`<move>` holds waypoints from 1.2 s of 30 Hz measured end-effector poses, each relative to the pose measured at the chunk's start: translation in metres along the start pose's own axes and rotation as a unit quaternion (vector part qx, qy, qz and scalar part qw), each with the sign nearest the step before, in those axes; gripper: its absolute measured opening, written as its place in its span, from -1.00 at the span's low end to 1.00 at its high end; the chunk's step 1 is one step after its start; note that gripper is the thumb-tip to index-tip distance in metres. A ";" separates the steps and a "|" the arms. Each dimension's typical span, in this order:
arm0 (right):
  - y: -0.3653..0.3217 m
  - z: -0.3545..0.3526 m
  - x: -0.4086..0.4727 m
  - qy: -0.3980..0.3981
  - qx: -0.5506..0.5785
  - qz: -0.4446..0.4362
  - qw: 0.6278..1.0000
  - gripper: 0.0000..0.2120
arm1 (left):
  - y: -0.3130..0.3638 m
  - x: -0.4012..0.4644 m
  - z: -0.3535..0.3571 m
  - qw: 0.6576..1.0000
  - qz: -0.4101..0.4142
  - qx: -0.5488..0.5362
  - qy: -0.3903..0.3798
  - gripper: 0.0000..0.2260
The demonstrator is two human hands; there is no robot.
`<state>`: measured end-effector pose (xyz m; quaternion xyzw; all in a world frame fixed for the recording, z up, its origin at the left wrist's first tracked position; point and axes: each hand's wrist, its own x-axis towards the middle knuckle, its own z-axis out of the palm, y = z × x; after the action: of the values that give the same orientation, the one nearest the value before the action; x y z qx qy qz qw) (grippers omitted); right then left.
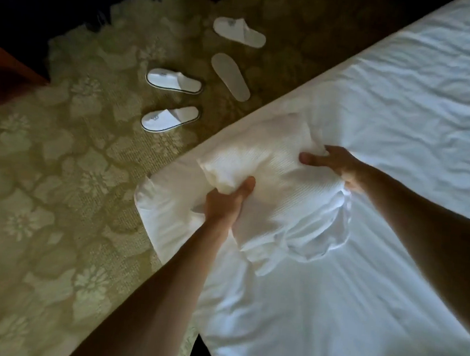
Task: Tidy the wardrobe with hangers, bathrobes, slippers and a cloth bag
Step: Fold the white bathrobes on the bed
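A wide bed dressed in a rumpled white sheet runs across the right of the room, its near corner hanging over a green carpet woven with pale flowers. On that corner lies a bundled white bathrobe, waffle-textured, bunched into a loose heap with a smoother collar or hem curling out along its right side. A person leans over it with both bare arms stretched forward. The left hand grips the near-left edge of the bathrobe, fingers curled under the fabric and thumb pressed on top. The right hand holds the far-right side, thumb laid flat across the cloth and fingers tucked behind a fold. Four white slippers rest on the carpet beyond the bed's edge, well apart from the robe: a dark-trimmed slipper and a second trimmed slipper lie side by side, toes pointing right; a plain open-toe slipper sits farther off; and an upturned slipper, sole showing, lies between it and the bed. Dark furniture fills the upper left corner, too dim to make out.
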<state>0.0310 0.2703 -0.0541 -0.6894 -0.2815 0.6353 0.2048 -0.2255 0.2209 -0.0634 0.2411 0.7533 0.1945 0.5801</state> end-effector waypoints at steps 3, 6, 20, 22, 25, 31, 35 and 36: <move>0.001 0.002 -0.005 0.001 -0.014 -0.001 1.000 -0.26 | -0.002 -0.003 -0.004 1.000 -0.024 0.016 -0.003 -0.30; -0.004 0.003 -0.023 0.036 -0.057 -0.021 0.998 -0.37 | 0.005 -0.020 -0.010 0.998 -0.018 0.052 0.011 -0.25; -0.017 -0.117 -0.254 0.191 -0.241 -0.133 0.942 -0.18 | 0.067 -0.189 0.013 0.939 0.251 0.211 0.100 -0.18; 0.002 -0.141 -0.300 0.215 -0.234 -0.135 0.938 -0.18 | 0.068 -0.222 0.035 0.930 0.280 0.231 0.064 -0.17; 0.046 -0.173 -0.365 0.258 -0.216 -0.111 0.935 -0.25 | 0.064 -0.267 0.083 0.917 0.303 0.260 -0.015 -0.16; 0.135 -0.222 -0.466 0.372 -0.138 -0.041 0.917 -0.37 | 0.045 -0.363 0.202 0.828 0.365 0.382 -0.188 -0.20; 0.180 -0.247 -0.491 0.435 -0.084 0.007 0.896 -0.44 | 0.040 -0.398 0.271 0.727 0.440 0.461 -0.258 -0.24; 0.192 -0.253 -0.491 0.443 -0.074 0.019 0.893 -0.44 | 0.038 -0.399 0.288 0.703 0.451 0.480 -0.268 -0.26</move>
<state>0.2891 -0.1745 0.2245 -0.9179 -0.1942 0.2451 0.2443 0.1427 0.0204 0.1971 0.8400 0.3588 -0.0276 0.4060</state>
